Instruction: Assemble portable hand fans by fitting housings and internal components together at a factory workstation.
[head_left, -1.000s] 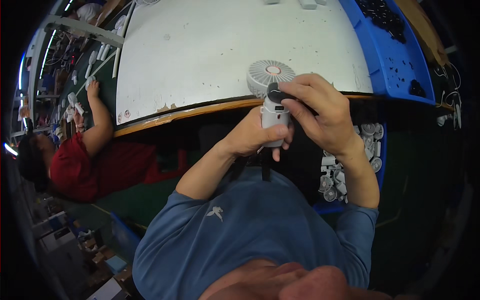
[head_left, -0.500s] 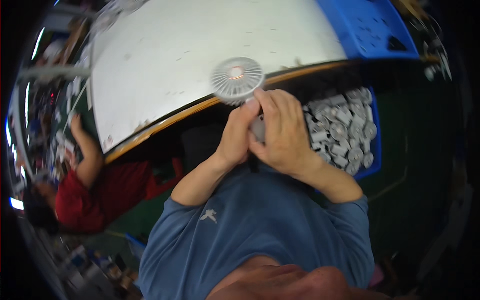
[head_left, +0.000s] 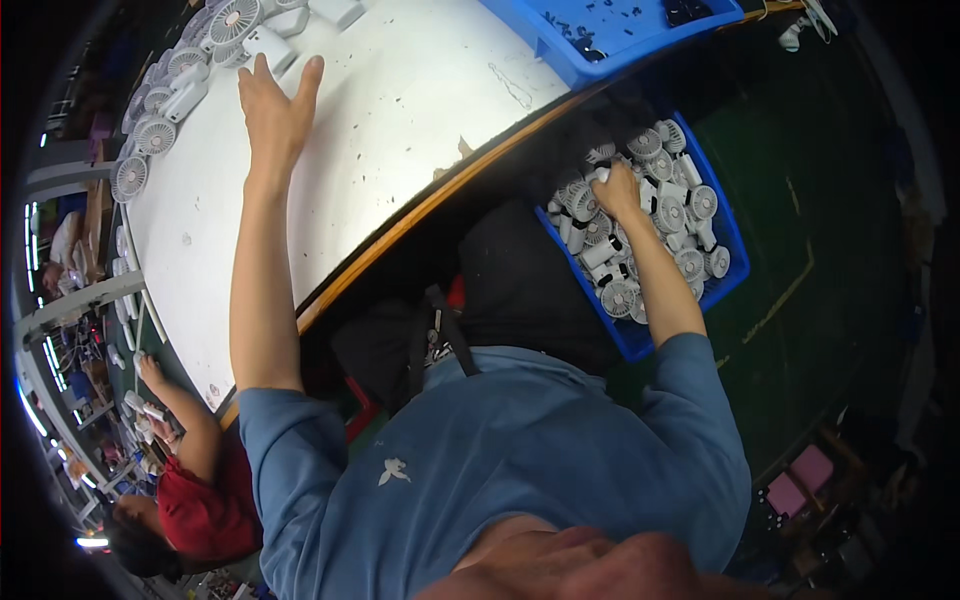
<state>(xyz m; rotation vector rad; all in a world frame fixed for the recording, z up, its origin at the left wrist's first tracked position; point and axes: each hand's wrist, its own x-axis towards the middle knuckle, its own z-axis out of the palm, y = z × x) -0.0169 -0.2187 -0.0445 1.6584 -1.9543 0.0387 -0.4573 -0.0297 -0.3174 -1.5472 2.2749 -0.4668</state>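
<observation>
Left hand (head_left: 272, 105) outstretched flat on table (head_left: 400, 110), right hand (head_left: 617, 192) reaching into fan bin (head_left: 735, 240)

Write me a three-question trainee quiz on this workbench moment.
1. True or false: the left hand grips a fan.
2. Where does the right hand reach? A) blue bin of small white fans B) blue tray on the table C) white table
3. What lies in a row past the left hand's fingertips?

Key: 1 false, it is spread open over the table; 2 A; 3 white handheld fans.
</observation>
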